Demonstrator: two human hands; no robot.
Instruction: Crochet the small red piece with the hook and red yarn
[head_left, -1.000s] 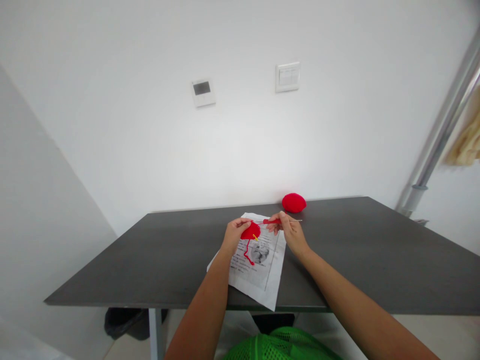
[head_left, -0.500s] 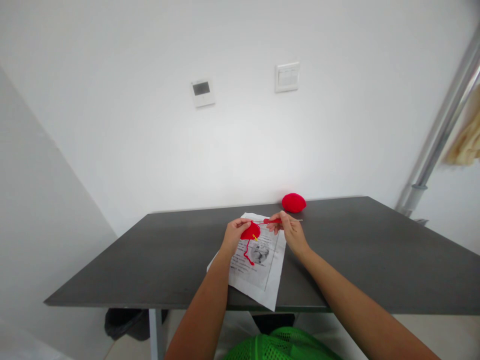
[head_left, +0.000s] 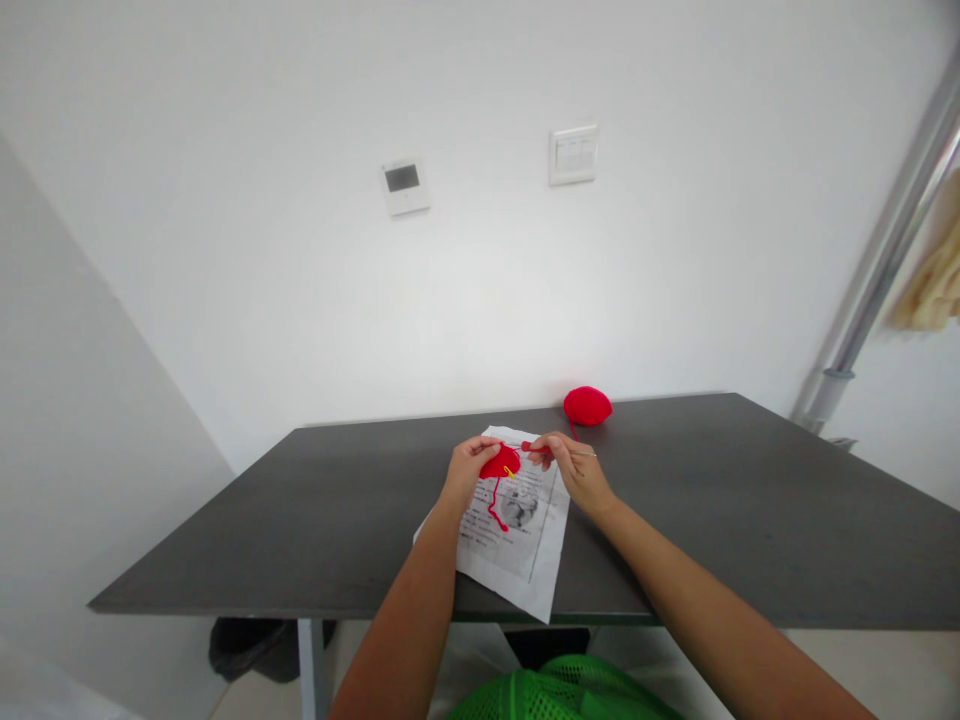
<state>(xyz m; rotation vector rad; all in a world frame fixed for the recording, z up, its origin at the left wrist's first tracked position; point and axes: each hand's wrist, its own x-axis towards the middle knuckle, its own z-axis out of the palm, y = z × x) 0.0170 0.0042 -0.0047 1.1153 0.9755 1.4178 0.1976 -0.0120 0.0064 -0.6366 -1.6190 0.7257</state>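
Observation:
Between thumb and fingers, my left hand (head_left: 469,468) pinches a small red crochet piece (head_left: 498,462). A yellow marker (head_left: 510,472) sits on the piece's lower right, and a red yarn tail (head_left: 495,508) hangs below it. My right hand (head_left: 574,468) is closed around a crochet hook (head_left: 535,449) with a red handle, its tip pointing left at the piece's upper edge. Whether the tip is inside a stitch is too small to tell. Behind the right hand, a ball of red yarn (head_left: 588,406) rests on the table, with a strand running down toward that hand.
A printed paper sheet (head_left: 544,560) with a picture lies under my hands, reaching over the front edge of the dark table (head_left: 315,530). The white wall (head_left: 480,300) stands right behind the table. A black bin (head_left: 259,645) is below at the left.
My right hand has shifted slightly down and to the left with the crochet hook. The yarn strand from the ball now shows above it. My left hand is nearly still.

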